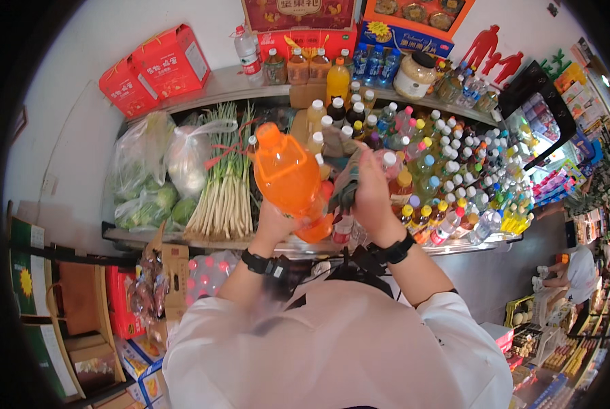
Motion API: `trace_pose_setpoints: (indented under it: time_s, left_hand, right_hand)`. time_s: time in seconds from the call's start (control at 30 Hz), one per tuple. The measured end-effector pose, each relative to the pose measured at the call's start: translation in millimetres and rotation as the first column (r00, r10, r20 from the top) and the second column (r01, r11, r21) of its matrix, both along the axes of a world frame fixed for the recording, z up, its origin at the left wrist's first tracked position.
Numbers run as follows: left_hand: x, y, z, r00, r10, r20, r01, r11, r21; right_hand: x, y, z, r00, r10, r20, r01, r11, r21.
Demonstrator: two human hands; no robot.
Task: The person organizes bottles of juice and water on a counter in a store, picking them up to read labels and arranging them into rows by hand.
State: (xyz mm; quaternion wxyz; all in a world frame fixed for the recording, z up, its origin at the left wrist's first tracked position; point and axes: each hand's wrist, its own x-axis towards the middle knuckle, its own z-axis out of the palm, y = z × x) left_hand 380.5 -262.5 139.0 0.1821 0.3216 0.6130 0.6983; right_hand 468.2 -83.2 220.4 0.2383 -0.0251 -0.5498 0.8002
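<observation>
A large plastic bottle of orange drink [289, 174] with an orange cap leans over the front of the display case. My left hand [278, 220] grips it near its lower end, and the cap points up and away from me. In my right hand [374, 197] is a crumpled grey-green cloth [346, 179], close to the bottle's right side. Whether the cloth touches the bottle I cannot tell. Beyond my hands stand several capped drink bottles [338, 110]. Left of the orange bottle lies a bunch of scallions [223, 199] tied with red strips.
Bagged green vegetables [146, 194] fill the case's left end. Rows of small drink bottles [458, 153] crowd its right side. Red gift boxes [169, 64] and a black-lidded jar [414, 74] stand on the back ledge. A person [580, 276] sits at the far right.
</observation>
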Motion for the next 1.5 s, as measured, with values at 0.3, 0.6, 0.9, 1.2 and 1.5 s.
trace_pose_setpoints:
  time_s: [0.3,0.6,0.9,1.2,1.5]
  left_hand:
    - [108,46,73,0.964,-0.247,-0.098,0.264,0.935,0.238]
    - [255,108,97,0.818,-0.568,-0.092,0.570,0.822,-0.009]
    - [368,150,99,0.467,-0.879,0.091,0.876,0.475,0.088]
    - [423,196,118,0.677,-0.588,-0.442,0.678,0.732,0.064]
    - [425,188,130,0.720,-0.670,-0.181,0.694,0.705,0.149]
  right_hand:
    - [118,3,84,0.959,-0.041,-0.282,0.204,0.790,0.578]
    - [309,48,122,0.950,-0.287,-0.125,0.313,0.849,0.427]
    - [451,73,123,0.938,-0.340,-0.066,0.312,0.745,0.590]
    - [469,35,77,0.406,-0.752,-0.519,0.667,-0.144,0.731]
    - [474,77,70,0.575,-0.767,-0.284,0.791,0.433,0.432]
